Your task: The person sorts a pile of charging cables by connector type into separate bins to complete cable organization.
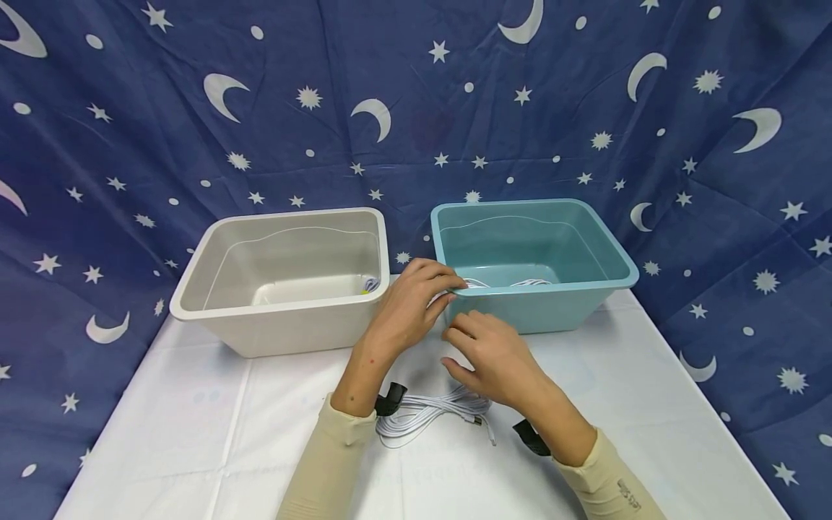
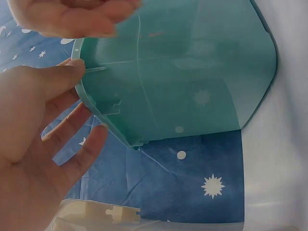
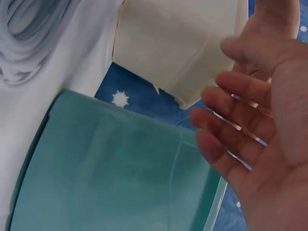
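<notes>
My left hand (image 1: 412, 307) is at the near left corner of a teal plastic bin (image 1: 552, 312). Its thumb and fingers pinch the rim, which the left wrist view shows between them. My right hand (image 1: 490, 355) hovers in front of that bin, fingers loosely bent and holding nothing. Below the hands, a coiled white cable (image 1: 422, 413) with a dark-tipped plug lies on the table, partly hidden by the right hand. Inside the teal bin, white cables (image 1: 531, 282) show just behind the front rim.
A beige bin (image 1: 292, 326) stands left of the teal one, with a small bundled cable (image 1: 371, 284) and a yellow bit in its right corner. White cloth (image 1: 188, 433) covers the table. A blue curtain (image 1: 416, 87) with moons and stars hangs behind.
</notes>
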### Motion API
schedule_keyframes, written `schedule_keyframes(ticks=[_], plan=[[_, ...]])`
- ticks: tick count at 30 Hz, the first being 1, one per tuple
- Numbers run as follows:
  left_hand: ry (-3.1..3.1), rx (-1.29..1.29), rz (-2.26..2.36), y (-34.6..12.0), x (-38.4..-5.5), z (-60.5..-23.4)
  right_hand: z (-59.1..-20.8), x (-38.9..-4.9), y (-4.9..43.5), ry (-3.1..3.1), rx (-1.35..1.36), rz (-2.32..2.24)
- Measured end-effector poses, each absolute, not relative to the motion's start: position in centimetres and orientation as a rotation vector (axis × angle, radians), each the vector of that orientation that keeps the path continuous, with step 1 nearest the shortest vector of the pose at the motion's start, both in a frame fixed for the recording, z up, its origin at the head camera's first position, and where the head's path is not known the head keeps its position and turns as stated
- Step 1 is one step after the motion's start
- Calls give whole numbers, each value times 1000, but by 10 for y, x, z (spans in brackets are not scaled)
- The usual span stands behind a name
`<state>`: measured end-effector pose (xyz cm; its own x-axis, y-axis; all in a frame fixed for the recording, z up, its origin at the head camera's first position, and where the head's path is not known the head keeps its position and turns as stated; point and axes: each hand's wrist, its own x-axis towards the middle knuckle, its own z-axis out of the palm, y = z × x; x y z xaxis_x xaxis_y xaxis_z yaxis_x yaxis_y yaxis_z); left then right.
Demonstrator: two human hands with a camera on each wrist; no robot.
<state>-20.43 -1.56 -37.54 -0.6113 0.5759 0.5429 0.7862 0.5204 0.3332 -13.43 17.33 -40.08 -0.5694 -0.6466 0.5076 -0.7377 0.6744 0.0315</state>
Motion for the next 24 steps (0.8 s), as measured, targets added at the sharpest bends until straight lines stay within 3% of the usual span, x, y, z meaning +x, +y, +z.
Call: schedule_keyframes(ticks=[24], plan=[[-2400,-1138,-783,-15,-205,-376,-426,-121,151,-2670,1257,41]])
